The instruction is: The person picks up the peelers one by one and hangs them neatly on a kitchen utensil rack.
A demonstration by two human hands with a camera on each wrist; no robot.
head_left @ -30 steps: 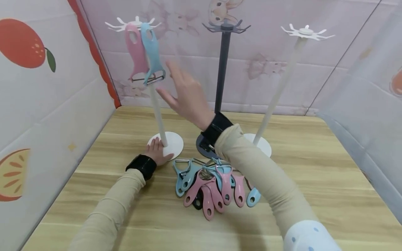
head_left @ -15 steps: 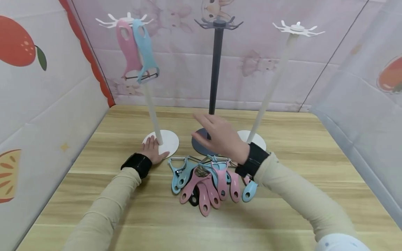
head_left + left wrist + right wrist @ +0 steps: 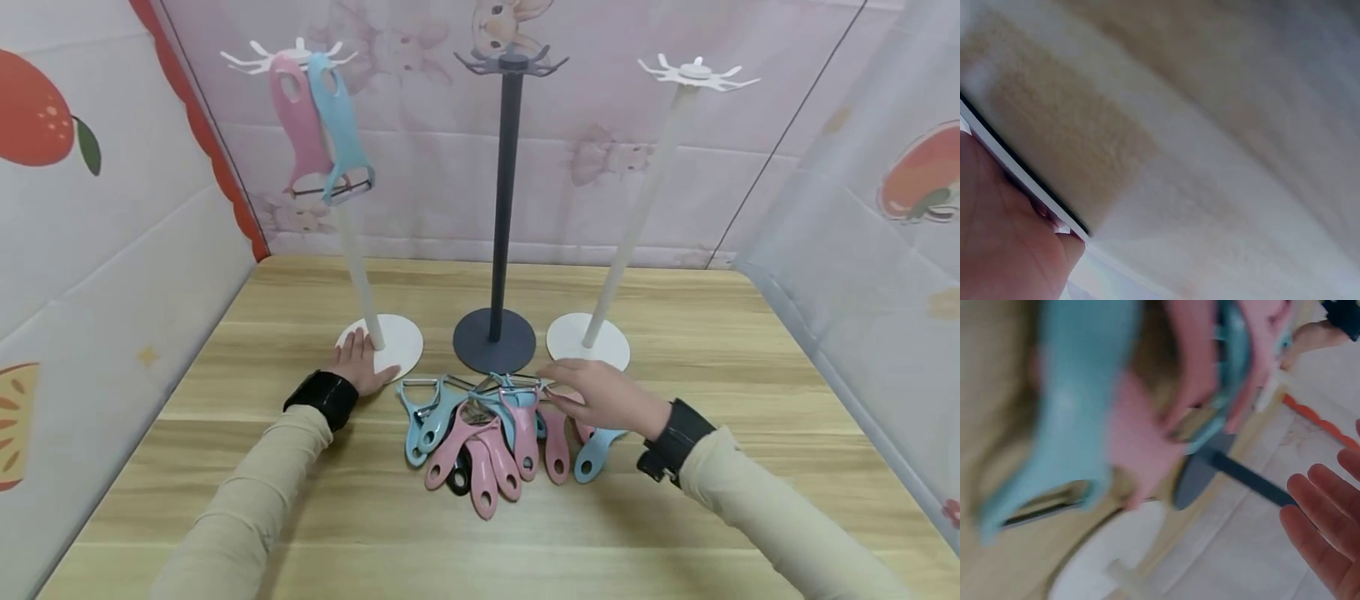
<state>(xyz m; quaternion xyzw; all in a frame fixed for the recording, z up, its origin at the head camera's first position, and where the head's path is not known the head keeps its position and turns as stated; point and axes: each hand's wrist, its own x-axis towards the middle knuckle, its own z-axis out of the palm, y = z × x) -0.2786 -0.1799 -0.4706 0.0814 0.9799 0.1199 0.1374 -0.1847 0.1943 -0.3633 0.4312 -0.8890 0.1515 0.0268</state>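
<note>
My left hand [image 3: 356, 363] lies flat on the round base of the left white stand [image 3: 405, 337], fingers spread beside its pole. The left wrist view catches its palm [image 3: 1004, 231] at the edge of that base. My right hand [image 3: 600, 396] hovers with fingers extended at the right end of a pile of vegetable peelers, holding nothing. Pink peelers [image 3: 483, 479], blue peelers [image 3: 592, 457] and a black one [image 3: 460, 475] make up the pile. From the left stand's hooks hang a pink peeler [image 3: 300, 125] and a blue peeler [image 3: 341, 125], blades down.
A dark grey stand [image 3: 507, 183] rises behind the pile, its hooks bare. To its right stands another white stand [image 3: 645, 200], also with bare hooks. Printed cloth walls [image 3: 420, 192] enclose the wooden table [image 3: 300, 517] at the back and sides.
My right hand has come away from the hanging peelers, moving down and right to the pile. My left hand has stayed on the stand's base.
</note>
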